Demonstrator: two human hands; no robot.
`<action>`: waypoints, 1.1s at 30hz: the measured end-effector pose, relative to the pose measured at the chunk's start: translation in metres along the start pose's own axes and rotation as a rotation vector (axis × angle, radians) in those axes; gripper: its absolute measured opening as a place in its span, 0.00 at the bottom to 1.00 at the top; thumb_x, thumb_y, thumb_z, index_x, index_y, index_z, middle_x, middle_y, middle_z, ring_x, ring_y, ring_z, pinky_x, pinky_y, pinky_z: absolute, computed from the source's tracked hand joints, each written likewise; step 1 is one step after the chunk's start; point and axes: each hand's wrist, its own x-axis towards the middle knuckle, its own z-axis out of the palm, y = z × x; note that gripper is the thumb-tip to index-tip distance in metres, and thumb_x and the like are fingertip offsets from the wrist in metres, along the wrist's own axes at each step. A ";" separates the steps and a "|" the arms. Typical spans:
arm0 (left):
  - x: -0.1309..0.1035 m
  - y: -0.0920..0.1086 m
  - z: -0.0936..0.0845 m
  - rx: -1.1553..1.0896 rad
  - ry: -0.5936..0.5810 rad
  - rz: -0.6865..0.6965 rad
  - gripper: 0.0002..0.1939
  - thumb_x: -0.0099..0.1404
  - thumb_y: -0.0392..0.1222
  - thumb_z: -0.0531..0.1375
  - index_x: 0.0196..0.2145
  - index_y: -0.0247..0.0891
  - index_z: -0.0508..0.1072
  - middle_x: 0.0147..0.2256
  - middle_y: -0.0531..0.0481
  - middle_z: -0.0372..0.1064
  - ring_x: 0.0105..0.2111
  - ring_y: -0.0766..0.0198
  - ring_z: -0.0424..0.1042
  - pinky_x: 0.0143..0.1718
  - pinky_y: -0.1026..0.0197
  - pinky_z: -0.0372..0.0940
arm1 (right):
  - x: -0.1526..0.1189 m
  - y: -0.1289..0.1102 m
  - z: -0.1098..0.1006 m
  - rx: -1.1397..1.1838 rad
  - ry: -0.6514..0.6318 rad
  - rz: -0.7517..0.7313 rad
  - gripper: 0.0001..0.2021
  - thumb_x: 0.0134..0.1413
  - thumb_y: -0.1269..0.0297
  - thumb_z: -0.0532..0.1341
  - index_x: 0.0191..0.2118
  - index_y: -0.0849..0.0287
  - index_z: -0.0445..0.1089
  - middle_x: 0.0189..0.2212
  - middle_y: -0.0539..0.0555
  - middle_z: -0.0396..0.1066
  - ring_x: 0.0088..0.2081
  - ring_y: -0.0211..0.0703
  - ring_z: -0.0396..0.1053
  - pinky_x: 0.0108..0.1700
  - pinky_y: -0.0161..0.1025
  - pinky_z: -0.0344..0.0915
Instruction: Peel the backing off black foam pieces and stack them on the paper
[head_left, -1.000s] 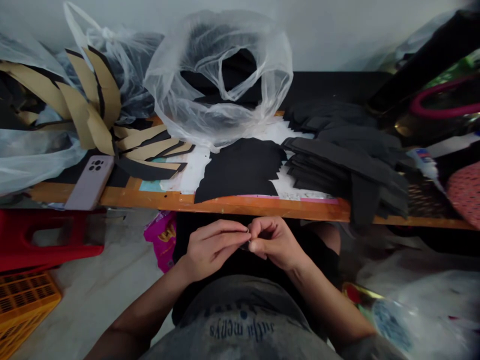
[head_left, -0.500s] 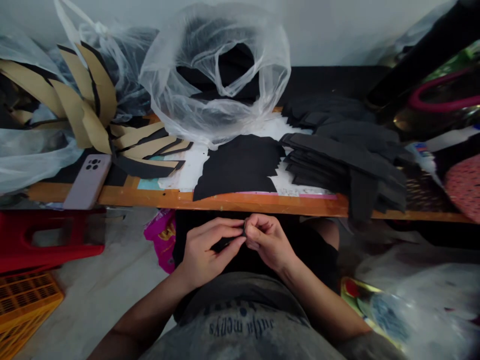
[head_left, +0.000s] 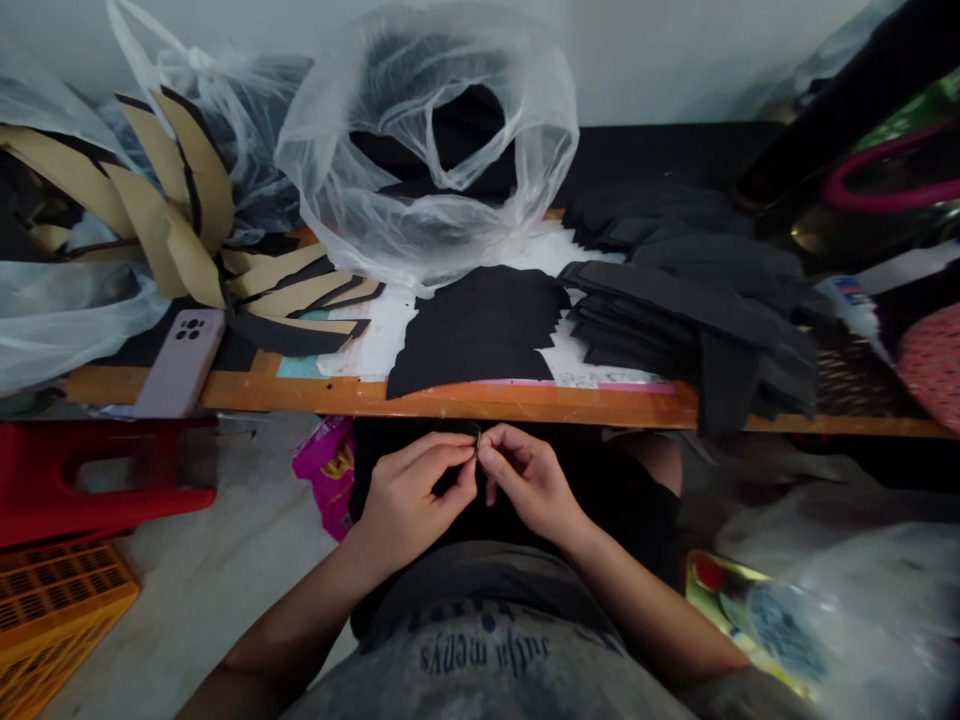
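Pinches thin dark piece (head_left: 478, 438) in fingertips of left hand (head_left: 418, 488) and right hand (head_left: 529, 482), near side of table (head_left: 341, 396); looks unfinished, with black pieces (head_left: 476, 325) fanned far, black pile (head_left: 675, 310) right.

small thin piece (head_left: 478, 439); dark, pale along one edge; roughly upright; pinched between the hands (head_left: 529, 483)
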 end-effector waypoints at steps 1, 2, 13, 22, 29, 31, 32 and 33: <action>0.000 0.000 0.000 -0.001 0.003 -0.006 0.07 0.64 0.28 0.64 0.38 0.36 0.79 0.37 0.47 0.81 0.38 0.66 0.82 0.44 0.68 0.76 | -0.001 0.000 0.001 -0.001 -0.001 -0.010 0.15 0.62 0.51 0.67 0.34 0.59 0.71 0.28 0.48 0.67 0.24 0.33 0.65 0.26 0.31 0.67; -0.001 0.001 0.001 -0.002 0.006 -0.013 0.07 0.65 0.28 0.63 0.38 0.36 0.79 0.38 0.47 0.81 0.38 0.66 0.82 0.44 0.67 0.76 | -0.001 0.001 0.001 -0.001 -0.003 -0.016 0.14 0.63 0.52 0.67 0.34 0.59 0.71 0.28 0.48 0.67 0.25 0.33 0.66 0.28 0.32 0.69; -0.006 0.000 0.003 -0.097 0.013 -0.131 0.09 0.65 0.28 0.62 0.38 0.38 0.80 0.39 0.48 0.81 0.39 0.66 0.82 0.41 0.67 0.77 | -0.003 0.002 0.002 -0.063 0.028 -0.038 0.13 0.60 0.56 0.68 0.32 0.59 0.71 0.28 0.49 0.67 0.28 0.34 0.65 0.31 0.32 0.70; -0.008 0.002 0.003 -0.125 0.030 -0.127 0.06 0.64 0.30 0.64 0.37 0.38 0.79 0.39 0.47 0.82 0.39 0.64 0.82 0.41 0.64 0.78 | -0.006 0.005 0.001 -0.074 0.044 -0.043 0.10 0.60 0.57 0.67 0.35 0.58 0.72 0.31 0.50 0.70 0.31 0.36 0.68 0.34 0.34 0.71; -0.011 0.003 0.006 -0.074 0.058 -0.094 0.06 0.65 0.29 0.63 0.36 0.37 0.78 0.38 0.48 0.81 0.38 0.66 0.81 0.41 0.66 0.77 | -0.007 0.004 0.002 -0.177 0.096 -0.056 0.12 0.59 0.56 0.68 0.31 0.59 0.71 0.28 0.50 0.70 0.28 0.35 0.66 0.30 0.32 0.69; -0.014 0.001 0.006 -0.148 0.132 -0.239 0.06 0.65 0.30 0.62 0.33 0.38 0.77 0.36 0.51 0.80 0.34 0.68 0.80 0.35 0.69 0.75 | -0.005 0.010 -0.003 -0.106 0.127 -0.023 0.14 0.57 0.53 0.69 0.31 0.59 0.71 0.28 0.49 0.69 0.29 0.35 0.66 0.32 0.34 0.73; -0.015 -0.001 0.006 -0.186 0.201 -0.322 0.06 0.66 0.31 0.61 0.31 0.38 0.76 0.35 0.51 0.79 0.32 0.69 0.79 0.32 0.70 0.74 | -0.003 0.014 -0.007 -0.069 0.161 -0.006 0.15 0.56 0.52 0.69 0.31 0.59 0.71 0.28 0.49 0.68 0.29 0.36 0.65 0.32 0.36 0.75; -0.017 -0.005 0.006 -0.219 0.281 -0.398 0.06 0.66 0.32 0.61 0.30 0.38 0.75 0.35 0.52 0.78 0.30 0.70 0.78 0.30 0.70 0.74 | -0.002 0.020 -0.013 -0.048 0.199 0.011 0.16 0.54 0.51 0.70 0.30 0.58 0.70 0.27 0.48 0.67 0.28 0.36 0.65 0.32 0.37 0.76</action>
